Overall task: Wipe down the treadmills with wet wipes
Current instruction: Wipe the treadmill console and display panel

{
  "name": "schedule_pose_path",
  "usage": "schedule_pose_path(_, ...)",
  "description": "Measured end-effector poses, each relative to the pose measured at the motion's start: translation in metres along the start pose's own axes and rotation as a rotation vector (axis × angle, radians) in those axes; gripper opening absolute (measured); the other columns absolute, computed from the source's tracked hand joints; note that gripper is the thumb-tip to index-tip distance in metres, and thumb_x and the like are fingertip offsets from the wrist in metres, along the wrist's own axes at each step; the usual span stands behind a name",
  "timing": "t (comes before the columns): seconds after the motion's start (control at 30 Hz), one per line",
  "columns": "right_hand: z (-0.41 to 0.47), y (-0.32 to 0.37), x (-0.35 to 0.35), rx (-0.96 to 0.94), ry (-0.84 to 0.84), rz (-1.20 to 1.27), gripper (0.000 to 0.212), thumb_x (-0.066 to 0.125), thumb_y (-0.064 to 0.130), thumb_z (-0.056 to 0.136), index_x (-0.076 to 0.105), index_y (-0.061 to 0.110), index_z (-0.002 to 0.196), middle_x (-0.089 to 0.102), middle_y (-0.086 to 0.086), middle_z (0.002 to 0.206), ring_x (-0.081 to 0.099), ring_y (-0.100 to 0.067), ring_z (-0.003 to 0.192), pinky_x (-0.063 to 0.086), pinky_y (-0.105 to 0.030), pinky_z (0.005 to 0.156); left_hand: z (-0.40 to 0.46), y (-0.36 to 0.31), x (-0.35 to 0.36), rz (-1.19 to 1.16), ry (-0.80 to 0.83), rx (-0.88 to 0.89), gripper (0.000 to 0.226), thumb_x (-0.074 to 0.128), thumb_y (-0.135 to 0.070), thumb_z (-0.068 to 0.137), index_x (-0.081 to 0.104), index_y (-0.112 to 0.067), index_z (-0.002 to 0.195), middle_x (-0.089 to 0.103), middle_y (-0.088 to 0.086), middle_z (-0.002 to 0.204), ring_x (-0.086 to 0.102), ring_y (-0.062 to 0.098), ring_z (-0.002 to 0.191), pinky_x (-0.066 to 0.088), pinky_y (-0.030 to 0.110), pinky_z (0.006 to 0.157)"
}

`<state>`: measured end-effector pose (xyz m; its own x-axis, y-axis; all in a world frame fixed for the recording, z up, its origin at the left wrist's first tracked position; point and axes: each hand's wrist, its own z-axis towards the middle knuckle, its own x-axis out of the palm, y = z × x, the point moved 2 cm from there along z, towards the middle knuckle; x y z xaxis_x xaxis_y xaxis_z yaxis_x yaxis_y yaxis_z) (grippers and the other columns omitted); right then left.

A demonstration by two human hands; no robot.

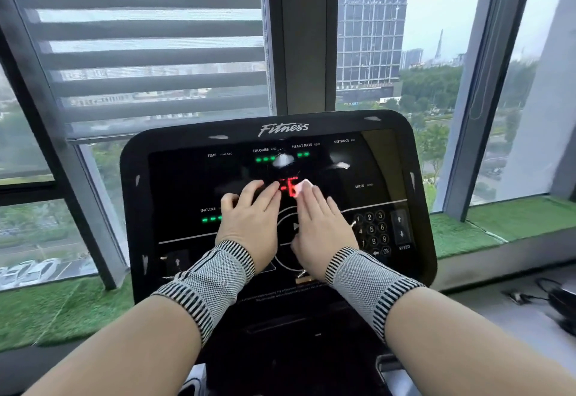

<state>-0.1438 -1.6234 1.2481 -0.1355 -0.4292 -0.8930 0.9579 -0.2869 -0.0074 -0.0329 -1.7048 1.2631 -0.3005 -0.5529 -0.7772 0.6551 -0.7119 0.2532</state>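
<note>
I am looking down at the glossy black treadmill console panel (pixel 414 208), which is tilting up toward me with its long axis running left to right, and both of my hands are lying on its face near the middle.

Starting at the left, my left hand (pixel 249 221) is resting flat on the panel with the fingers straight and loosely together, fingertips pointing up toward the red lit digits (pixel 288 186). It is holding nothing that I can make out; it seems to be simply steadying me against the console.

Just beside it, my right hand (pixel 321 227) is also lying flat with the fingers extended, and a small white wet wipe (pixel 304 184) is peeking out past its fingertips, pressed against the glass right at the red display. Most of the wipe is hidden under the fingers, so I cannot tell how it is folded.

So the right hand is the working one, and the wipe is sitting at the centre of the screen. Further right lie the numeric keypad (pixel 372 230) and the speed arrow buttons (pixel 400 227), near that hand's outer edge. I am judging that a sweep along the panel's long axis toward that side suits the right hand best, while the area by the green incline lights (pixel 212 218) is lying nearer the left hand.
</note>
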Motion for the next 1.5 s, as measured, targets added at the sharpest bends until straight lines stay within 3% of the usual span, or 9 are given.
schedule_pose_path(0.43, -0.011, -0.003, 0.004, 0.140, -0.017, 0.000, 0.072, 0.039, 0.032, 0.092, 0.007, 0.002, 0.150, -0.002, -0.012, 0.159, 0.002, -0.023, 0.146, 0.011, -0.040, 0.119, -0.011, 0.006, 0.003, 0.008, 0.029, 0.019, 0.059, 0.061, -0.020, 0.079, 0.051, -0.012, 0.136, 0.043, -0.004, 0.148, 0.035, 0.022, 0.133, 0.033, 0.048, 0.096)
schedule_pose_path(0.57, -0.007, 0.011, 0.002, -0.091, 0.036, -0.066, 0.074, 0.037, 0.030, 0.091, 0.003, 0.005, 0.151, -0.004, -0.008, 0.159, 0.002, -0.022, 0.147, 0.010, -0.039, 0.120, -0.009, 0.004, 0.000, -0.018, 0.047, 0.015, 0.060, 0.044, -0.022, 0.090, 0.030, -0.016, 0.148, 0.021, -0.008, 0.158, 0.015, 0.019, 0.143, 0.021, 0.046, 0.107)
schedule_pose_path(0.7, -0.008, -0.005, 0.000, 0.118, -0.029, -0.016, 0.070, 0.039, 0.029, 0.092, 0.009, 0.003, 0.150, 0.001, -0.012, 0.158, 0.006, -0.024, 0.146, 0.012, -0.040, 0.119, -0.010, 0.004, -0.001, -0.019, 0.038, 0.004, 0.058, 0.054, -0.020, 0.084, 0.045, -0.014, 0.141, 0.036, -0.006, 0.151, 0.029, 0.022, 0.138, 0.029, 0.048, 0.101)
schedule_pose_path(0.87, -0.007, 0.002, 0.004, -0.117, 0.022, -0.077, 0.073, 0.038, 0.031, 0.092, 0.005, 0.003, 0.151, -0.005, -0.011, 0.159, 0.001, -0.024, 0.147, 0.011, -0.041, 0.119, -0.009, -0.001, 0.003, -0.030, 0.022, -0.026, 0.061, 0.064, -0.019, 0.078, 0.049, -0.011, 0.137, 0.040, -0.003, 0.149, 0.033, 0.022, 0.137, 0.032, 0.047, 0.099)
schedule_pose_path(1.0, -0.008, -0.020, 0.001, 0.117, -0.053, -0.004, 0.072, 0.041, 0.031, 0.091, 0.011, 0.002, 0.149, 0.003, -0.012, 0.158, 0.007, -0.024, 0.145, 0.013, -0.040, 0.118, -0.009, -0.008, 0.006, -0.013, -0.018, -0.023, 0.062, 0.071, -0.017, 0.065, 0.060, -0.007, 0.125, 0.052, 0.001, 0.139, 0.044, 0.024, 0.126, 0.041, 0.048, 0.090)
schedule_pose_path(1.13, -0.013, -0.017, 0.007, -0.115, 0.042, -0.064, 0.075, 0.038, 0.033, 0.093, 0.001, 0.004, 0.151, -0.008, -0.010, 0.159, -0.003, -0.023, 0.147, 0.005, -0.039, 0.120, 0.000, -0.026, 0.001, -0.041, 0.026, 0.017, 0.063, 0.056, -0.022, 0.081, 0.042, -0.012, 0.142, 0.034, -0.004, 0.153, 0.028, 0.022, 0.139, 0.028, 0.045, 0.101)
schedule_pose_path(1.27, -0.014, -0.042, 0.001, 0.104, -0.051, 0.005, 0.071, 0.039, 0.029, 0.091, 0.010, 0.003, 0.150, 0.002, -0.012, 0.158, 0.006, -0.024, 0.146, 0.012, -0.040, 0.119, 0.002, -0.037, 0.000, -0.022, 0.099, 0.019, 0.065, 0.061, -0.025, 0.077, 0.048, -0.012, 0.139, 0.038, -0.004, 0.150, 0.030, 0.023, 0.136, 0.031, 0.046, 0.099)
schedule_pose_path(1.4, -0.023, -0.044, 0.005, -0.100, 0.036, -0.035, 0.073, 0.037, 0.031, 0.093, 0.002, 0.004, 0.151, -0.005, -0.010, 0.159, 0.000, -0.022, 0.147, 0.008, -0.038, 0.120, 0.006, -0.050, 0.003, -0.019, 0.095, 0.042, 0.063, 0.050, -0.024, 0.087, 0.033, -0.015, 0.147, 0.023, -0.007, 0.157, 0.018, 0.021, 0.143, 0.023, 0.046, 0.106)
schedule_pose_path(1.5, -0.021, -0.073, 0.000, 0.204, -0.068, 0.046, 0.068, 0.041, 0.031, 0.090, 0.015, 0.004, 0.147, 0.009, -0.011, 0.156, 0.013, -0.023, 0.143, 0.015, -0.039, 0.117, 0.007, -0.056, 0.006, -0.031, 0.082, 0.042, 0.059, 0.064, -0.018, 0.074, 0.055, -0.012, 0.132, 0.047, -0.004, 0.145, 0.037, 0.023, 0.132, 0.036, 0.049, 0.096)
